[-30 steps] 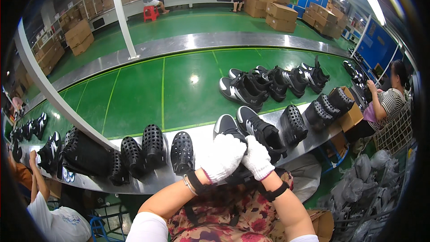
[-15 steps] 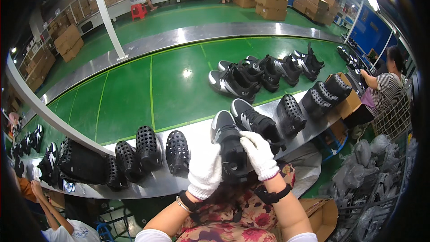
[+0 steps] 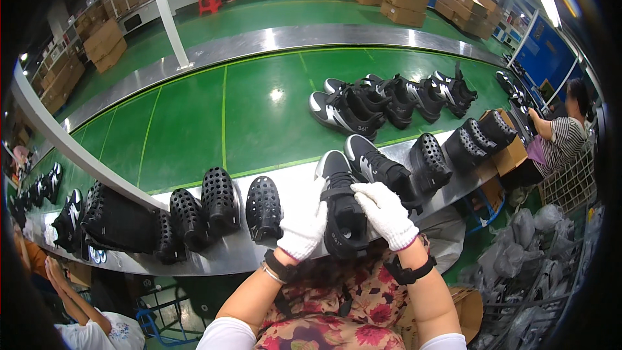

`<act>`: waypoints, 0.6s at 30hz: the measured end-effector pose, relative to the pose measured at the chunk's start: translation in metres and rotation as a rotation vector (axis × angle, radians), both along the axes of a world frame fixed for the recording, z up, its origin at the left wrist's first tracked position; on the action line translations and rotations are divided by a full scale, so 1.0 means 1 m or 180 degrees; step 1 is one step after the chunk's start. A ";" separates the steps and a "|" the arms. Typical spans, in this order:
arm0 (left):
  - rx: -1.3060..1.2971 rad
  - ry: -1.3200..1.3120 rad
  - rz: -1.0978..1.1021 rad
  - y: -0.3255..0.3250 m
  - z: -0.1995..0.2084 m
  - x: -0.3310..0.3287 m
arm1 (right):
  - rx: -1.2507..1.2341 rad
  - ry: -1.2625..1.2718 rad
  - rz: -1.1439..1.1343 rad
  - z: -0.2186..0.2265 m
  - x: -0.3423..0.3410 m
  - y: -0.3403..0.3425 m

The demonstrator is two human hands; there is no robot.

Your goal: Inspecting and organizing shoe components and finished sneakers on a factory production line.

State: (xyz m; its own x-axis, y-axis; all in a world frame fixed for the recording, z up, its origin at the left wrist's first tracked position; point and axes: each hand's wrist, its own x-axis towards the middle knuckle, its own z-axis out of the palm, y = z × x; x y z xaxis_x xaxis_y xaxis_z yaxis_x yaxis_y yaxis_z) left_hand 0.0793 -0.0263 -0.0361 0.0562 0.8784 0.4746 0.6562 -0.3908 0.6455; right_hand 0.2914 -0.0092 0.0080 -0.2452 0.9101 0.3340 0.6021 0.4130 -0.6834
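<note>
A black and grey sneaker [image 3: 345, 217] with a pale edge at its toe rests on the steel ledge in front of me, its toe pointing away. My left hand [image 3: 304, 222], in a white knit glove, grips the sneaker's left side. On the other side, my gloved right hand [image 3: 387, 216] holds the collar and strap area, fingers bent against it. The palms hide part of both sides. Just right of it, the matching sneaker [image 3: 379, 167] stands apart from my fingers. A black perforated shoe form [image 3: 264, 206] stands left of my left hand.
More perforated forms [image 3: 219, 201] line the steel ledge [image 3: 240, 256] at left and right. Several finished-looking sneakers [image 3: 350, 113] sit on the green conveyor belt [image 3: 259, 123]. A white post [image 3: 84, 162] crosses at left. Co-workers sit at both sides; grey plastic bags [image 3: 518, 240] fill a rack at right.
The sneaker between my hands now stands more upright in view, with its heel opening showing more. My hands have shifted slightly right and up with the tilting view.
</note>
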 end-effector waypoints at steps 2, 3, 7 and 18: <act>0.0140 0.0285 0.0038 -0.010 0.002 -0.001 | -0.0150 0.0038 -0.0080 0.000 0.001 0.000; 0.0185 0.0413 0.0080 -0.016 0.002 -0.002 | -0.0047 0.0064 -0.0009 0.000 0.002 0.000; 0.0311 0.0924 0.0308 -0.035 -0.004 0.000 | 0.0036 0.0079 0.0054 -0.005 0.006 0.002; 0.0255 0.0309 0.0115 -0.073 -0.010 -0.008 | 0.0632 -0.0214 -0.0395 0.063 0.033 -0.037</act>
